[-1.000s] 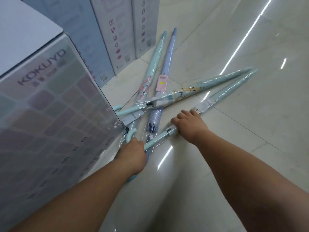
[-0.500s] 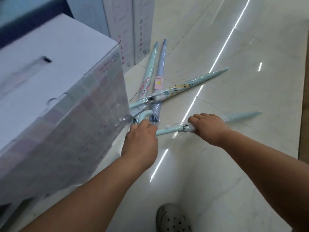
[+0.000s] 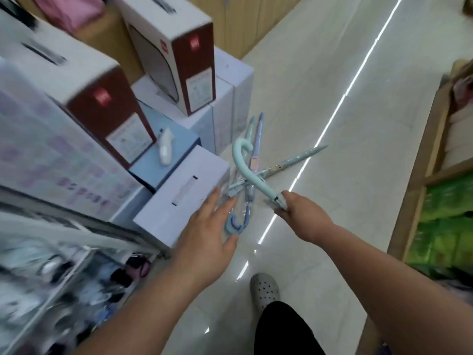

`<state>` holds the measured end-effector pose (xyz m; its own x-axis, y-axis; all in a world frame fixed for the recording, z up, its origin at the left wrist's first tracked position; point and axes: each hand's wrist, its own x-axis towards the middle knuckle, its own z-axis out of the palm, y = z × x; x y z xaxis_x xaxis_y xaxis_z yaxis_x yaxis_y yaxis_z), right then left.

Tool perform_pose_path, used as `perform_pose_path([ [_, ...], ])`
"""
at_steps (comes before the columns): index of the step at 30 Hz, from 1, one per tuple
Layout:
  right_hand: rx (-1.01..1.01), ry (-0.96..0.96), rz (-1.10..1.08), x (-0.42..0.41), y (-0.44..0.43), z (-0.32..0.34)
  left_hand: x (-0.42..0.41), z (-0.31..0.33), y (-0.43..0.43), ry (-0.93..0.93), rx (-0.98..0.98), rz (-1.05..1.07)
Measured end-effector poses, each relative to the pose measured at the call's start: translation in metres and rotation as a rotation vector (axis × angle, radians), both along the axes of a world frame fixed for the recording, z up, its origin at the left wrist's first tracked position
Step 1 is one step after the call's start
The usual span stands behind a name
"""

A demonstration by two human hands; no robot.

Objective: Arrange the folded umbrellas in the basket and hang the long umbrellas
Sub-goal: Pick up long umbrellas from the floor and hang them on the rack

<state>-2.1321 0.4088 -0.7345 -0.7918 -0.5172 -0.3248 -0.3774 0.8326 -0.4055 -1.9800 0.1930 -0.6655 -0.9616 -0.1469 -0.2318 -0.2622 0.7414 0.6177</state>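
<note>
Lifted since a second ago, the mint umbrella (image 3: 258, 185) is tilting hook-up beside the white box (image 3: 176, 198), the right hand (image 3: 303, 213) gripping its shaft; the left hand (image 3: 207, 234), fingers spread wide, is hovering over the box's corner, open floor (image 3: 332, 149) stretching right of it.

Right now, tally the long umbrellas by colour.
Mint: 3 (held umbrella, patterned umbrella, leftmost floor umbrella)
Blue: 1 (blue umbrella)
Total: 4
</note>
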Motion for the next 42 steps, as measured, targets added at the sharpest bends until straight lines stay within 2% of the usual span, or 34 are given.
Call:
perform_pose_path([
  [5,-0.206,-0.072,-0.034,0.013,-0.034,0.194,0.008,0.166,-0.009,-0.061,0.046,0.049],
  [8,-0.340,-0.128,-0.036,0.016,-0.045,0.295,0.006,0.243,-0.001,-0.077,0.080,0.072],
  [12,-0.556,-0.213,-0.063,0.007,-0.053,0.396,-0.008,0.312,0.016,-0.067,0.152,0.153],
  [16,-0.743,-0.286,0.033,-0.006,-0.069,0.466,-0.020,0.345,0.024,0.006,0.342,0.257],
  [20,-0.827,-0.360,0.184,-0.011,-0.096,0.504,-0.022,0.358,0.020,0.153,0.506,0.394],
  [24,-0.854,-0.379,0.289,0.000,-0.128,0.528,-0.016,0.374,-0.002,0.233,0.547,0.460],
  [29,-0.955,-0.386,0.249,0.015,-0.165,0.554,-0.008,0.394,-0.042,0.315,0.561,0.471],
  [32,-1.027,-0.352,0.157,0.031,-0.184,0.558,-0.003,0.409,-0.069,0.374,0.595,0.467],
  [35,-1.007,-0.216,0.074,0.053,-0.193,0.549,0.001,0.428,-0.096,0.455,0.591,0.486],
  [37,-0.998,-0.119,0.074,0.073,-0.197,0.542,0.002,0.442,-0.113,0.507,0.601,0.479],
  [42,-0.903,-0.065,0.109,0.112,-0.213,0.527,0.002,0.485,-0.144,0.606,0.636,0.411],
])
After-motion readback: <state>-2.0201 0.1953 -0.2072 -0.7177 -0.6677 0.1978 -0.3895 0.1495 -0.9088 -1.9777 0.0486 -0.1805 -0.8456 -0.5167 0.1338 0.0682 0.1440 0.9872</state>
